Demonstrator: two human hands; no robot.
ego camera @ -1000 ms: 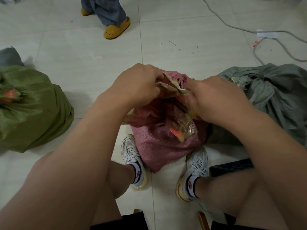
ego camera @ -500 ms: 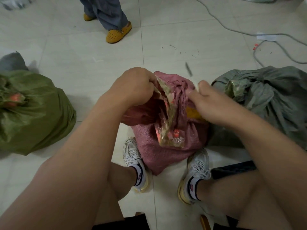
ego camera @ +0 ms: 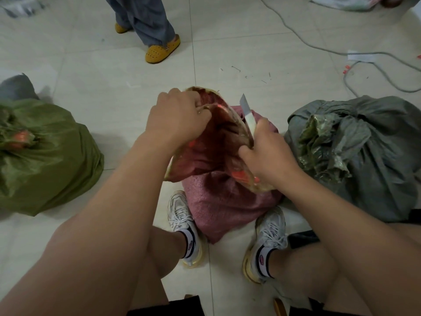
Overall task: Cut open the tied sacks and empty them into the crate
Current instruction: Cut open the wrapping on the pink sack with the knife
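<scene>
Tiled floor, pink sack (mouth open)

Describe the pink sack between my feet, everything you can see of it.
The pink sack looks like coarse woven plastic, full and bulging, standing on the tiled floor between two white sneakers. Its mouth is open, showing a darker red inside and a crinkled clear plastic liner with orange print. The left hand grips the far rim and lifts it; the right hand pinches the near edge while holding a utility knife, blade pointing up. A grey sack presses against its right side.
</scene>
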